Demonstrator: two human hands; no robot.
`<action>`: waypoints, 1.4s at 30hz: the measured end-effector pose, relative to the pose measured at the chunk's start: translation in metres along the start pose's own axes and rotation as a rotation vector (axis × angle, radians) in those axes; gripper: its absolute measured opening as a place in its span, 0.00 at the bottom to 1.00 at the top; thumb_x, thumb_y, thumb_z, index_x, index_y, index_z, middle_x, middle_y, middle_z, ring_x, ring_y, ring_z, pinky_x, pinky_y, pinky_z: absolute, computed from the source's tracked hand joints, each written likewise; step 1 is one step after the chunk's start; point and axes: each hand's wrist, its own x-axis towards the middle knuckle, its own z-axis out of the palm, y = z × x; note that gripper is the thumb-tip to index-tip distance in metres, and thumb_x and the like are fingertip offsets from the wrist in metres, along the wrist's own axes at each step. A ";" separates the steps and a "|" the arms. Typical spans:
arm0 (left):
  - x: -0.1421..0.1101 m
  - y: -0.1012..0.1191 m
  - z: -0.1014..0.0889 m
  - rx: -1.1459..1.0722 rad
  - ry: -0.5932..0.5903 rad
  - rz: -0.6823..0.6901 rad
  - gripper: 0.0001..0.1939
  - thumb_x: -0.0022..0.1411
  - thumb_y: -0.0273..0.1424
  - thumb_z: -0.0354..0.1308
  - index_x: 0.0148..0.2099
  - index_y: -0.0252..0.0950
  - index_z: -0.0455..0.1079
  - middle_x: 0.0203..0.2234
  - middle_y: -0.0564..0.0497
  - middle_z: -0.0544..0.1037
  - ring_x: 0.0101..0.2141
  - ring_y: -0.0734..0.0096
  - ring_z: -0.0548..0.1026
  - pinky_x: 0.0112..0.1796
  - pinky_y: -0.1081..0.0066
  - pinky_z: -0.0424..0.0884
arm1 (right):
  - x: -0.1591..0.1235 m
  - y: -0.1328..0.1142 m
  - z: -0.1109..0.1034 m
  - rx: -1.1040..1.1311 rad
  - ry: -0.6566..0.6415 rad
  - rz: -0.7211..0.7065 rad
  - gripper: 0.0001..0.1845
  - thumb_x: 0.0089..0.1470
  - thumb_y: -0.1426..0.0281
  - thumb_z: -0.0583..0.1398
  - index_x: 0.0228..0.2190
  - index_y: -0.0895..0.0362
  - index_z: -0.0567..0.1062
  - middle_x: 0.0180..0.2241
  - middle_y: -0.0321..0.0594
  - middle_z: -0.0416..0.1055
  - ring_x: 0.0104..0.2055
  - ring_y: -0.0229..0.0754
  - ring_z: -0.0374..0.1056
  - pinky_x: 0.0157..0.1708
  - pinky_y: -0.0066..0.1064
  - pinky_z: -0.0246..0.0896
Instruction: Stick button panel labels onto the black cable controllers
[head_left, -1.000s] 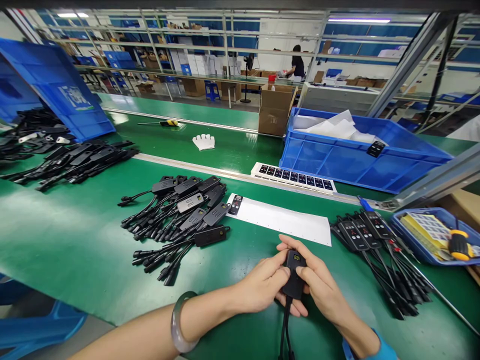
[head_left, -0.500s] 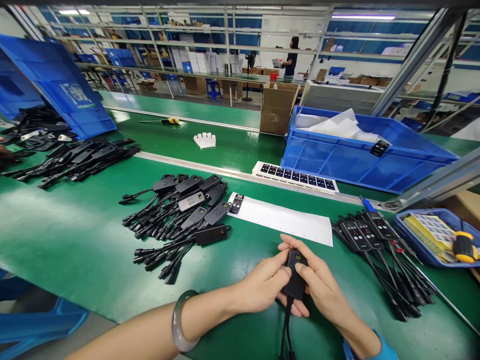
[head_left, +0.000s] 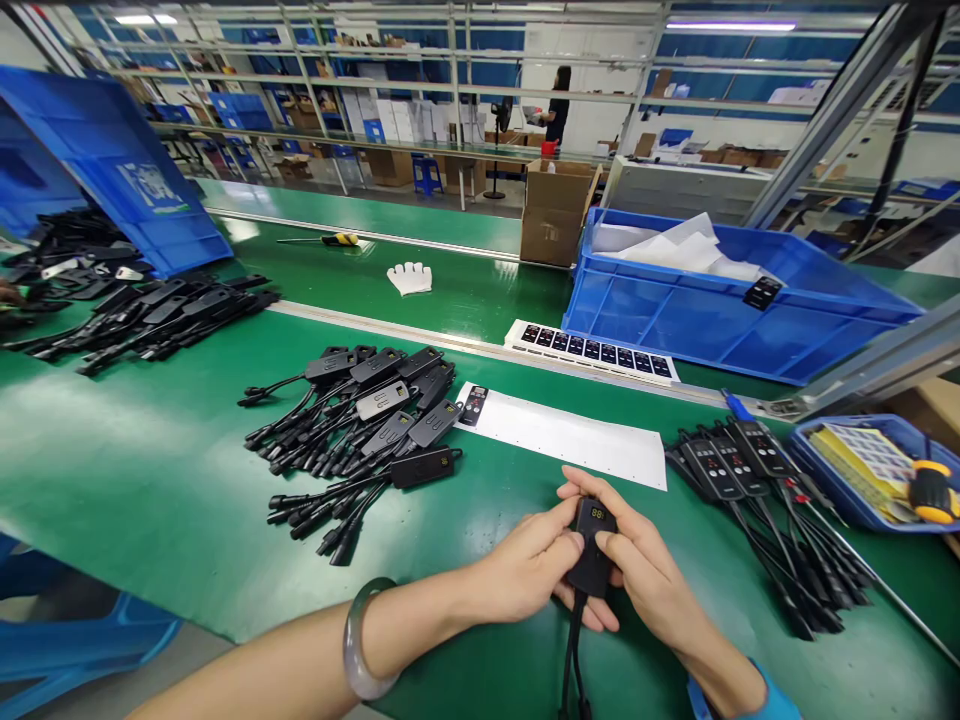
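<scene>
Both my hands hold a black controller box (head_left: pixel 592 562) with a small yellow digit display at its top and two cables hanging from its lower end. My left hand (head_left: pixel 529 565) grips its left side, thumb on the front. From the right, my right hand (head_left: pixel 641 560) wraps round it, its thumb also on the face. Just beyond lies a white label strip (head_left: pixel 562 432) with one black label (head_left: pixel 474 405) at its left end. Left of my hands is a pile of similar controllers (head_left: pixel 386 400) with cables. Controllers bearing black labels (head_left: pixel 720 470) lie to the right.
A blue bin (head_left: pixel 735 310) holding white sheets stands behind a sheet of black labels (head_left: pixel 592 350). A white glove (head_left: pixel 410 278) and a screwdriver (head_left: pixel 341 240) lie farther back. At right sits a blue tray (head_left: pixel 847 500); more controllers (head_left: pixel 165 310) lie left. A person (head_left: pixel 556 110) stands far behind.
My hands and the controller hold nearly the same pose. In the background, the person has shifted to the left.
</scene>
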 end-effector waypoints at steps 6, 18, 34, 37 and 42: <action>0.000 -0.002 0.000 0.013 0.030 -0.015 0.22 0.66 0.37 0.45 0.60 0.35 0.53 0.28 0.47 0.74 0.23 0.71 0.77 0.28 0.71 0.74 | 0.000 0.001 0.001 -0.012 0.002 -0.007 0.27 0.54 0.73 0.47 0.55 0.50 0.64 0.48 0.40 0.66 0.47 0.43 0.65 0.39 0.31 0.65; 0.000 0.000 -0.001 0.039 0.031 -0.009 0.24 0.66 0.38 0.44 0.61 0.34 0.53 0.25 0.48 0.75 0.22 0.70 0.77 0.26 0.71 0.73 | -0.001 0.003 0.001 -0.031 -0.012 0.016 0.29 0.53 0.72 0.47 0.57 0.50 0.62 0.51 0.41 0.65 0.30 0.36 0.65 0.25 0.26 0.62; 0.001 0.000 -0.001 0.015 0.017 0.002 0.23 0.65 0.41 0.45 0.58 0.33 0.55 0.25 0.47 0.74 0.22 0.69 0.77 0.26 0.70 0.74 | -0.001 0.000 0.002 -0.029 0.001 0.036 0.29 0.52 0.72 0.47 0.56 0.51 0.63 0.49 0.41 0.66 0.31 0.37 0.66 0.26 0.26 0.63; 0.001 0.000 -0.001 0.023 0.023 0.001 0.24 0.65 0.41 0.45 0.58 0.33 0.55 0.24 0.47 0.74 0.22 0.69 0.77 0.26 0.70 0.74 | -0.001 -0.001 0.002 -0.038 0.008 0.024 0.29 0.52 0.72 0.47 0.56 0.51 0.64 0.49 0.41 0.67 0.31 0.38 0.66 0.29 0.28 0.65; 0.002 -0.002 -0.001 -0.008 0.010 0.014 0.23 0.65 0.40 0.46 0.58 0.34 0.55 0.27 0.47 0.74 0.22 0.70 0.77 0.27 0.70 0.74 | -0.001 0.000 0.001 -0.046 0.017 0.004 0.28 0.53 0.73 0.47 0.55 0.50 0.65 0.49 0.41 0.67 0.35 0.40 0.67 0.34 0.31 0.66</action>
